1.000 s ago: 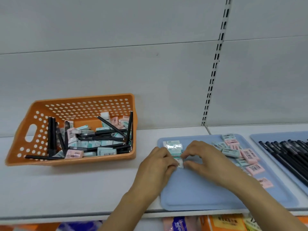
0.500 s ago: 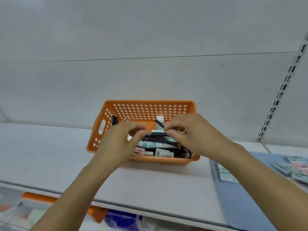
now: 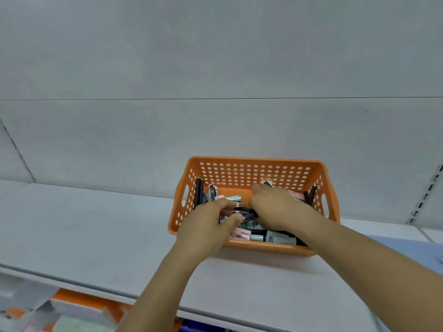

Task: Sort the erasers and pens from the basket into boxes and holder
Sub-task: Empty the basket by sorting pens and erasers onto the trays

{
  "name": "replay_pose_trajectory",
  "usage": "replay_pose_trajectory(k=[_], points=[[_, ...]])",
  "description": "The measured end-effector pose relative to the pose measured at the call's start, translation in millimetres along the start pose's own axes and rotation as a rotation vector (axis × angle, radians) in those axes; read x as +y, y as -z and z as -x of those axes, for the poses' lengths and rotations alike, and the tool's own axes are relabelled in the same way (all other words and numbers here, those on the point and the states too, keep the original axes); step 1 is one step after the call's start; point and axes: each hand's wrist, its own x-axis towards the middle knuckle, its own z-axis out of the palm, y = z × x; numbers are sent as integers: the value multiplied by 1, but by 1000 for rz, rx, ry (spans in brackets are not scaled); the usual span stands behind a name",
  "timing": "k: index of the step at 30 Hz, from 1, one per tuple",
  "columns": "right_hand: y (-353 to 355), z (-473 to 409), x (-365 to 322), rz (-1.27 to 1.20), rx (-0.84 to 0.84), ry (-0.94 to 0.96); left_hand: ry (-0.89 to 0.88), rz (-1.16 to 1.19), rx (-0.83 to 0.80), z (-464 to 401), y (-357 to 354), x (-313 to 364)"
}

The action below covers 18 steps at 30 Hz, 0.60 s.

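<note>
Both your hands are inside the orange basket (image 3: 254,164) on the shelf (image 3: 96,226). Your left hand (image 3: 206,226) pinches black pens (image 3: 244,213). Your right hand (image 3: 273,207) reaches among the erasers (image 3: 241,233); its grip cannot be told.

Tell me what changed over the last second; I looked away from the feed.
Both hands left the blue tray and went left into the orange basket. The left hand now pinches a black pen; the right hand digs among the erasers, its hold hidden. The basket stayed put on the shelf.
</note>
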Motion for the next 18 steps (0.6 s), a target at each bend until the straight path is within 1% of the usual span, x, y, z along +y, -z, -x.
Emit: replay_pose_trajectory(k=[2, 5, 7, 8, 9, 11, 12, 13, 15, 18], points=[[-2, 2, 6, -79, 47, -10, -3, 125, 41, 2, 3, 0], [4, 9, 17, -254, 136, -69, 26, 395, 201, 2, 6, -2], [11, 15, 20, -447, 201, -94, 67, 543, 262, -1, 8, 1], [14, 18, 20, -587, 213, -97, 82, 589, 243, -4, 9, 4], [17, 21, 19, -740, 208, -88, 80, 631, 185, -7, 9, 8], [24, 26, 15, -1002, 164, -12, 3, 750, 11, -11, 9, 18], [27, 28, 13, -1090, 134, 49, -46, 815, -59, -13, 9, 25], [31, 30, 12, -1154, 99, 107, -64, 886, -92, -15, 9, 30], [37, 35, 11, -1249, 30, 185, -49, 1054, -103, -18, 11, 37], [41, 42, 12, -1501, -88, 218, -49, 1159, -164, -20, 6, 41]])
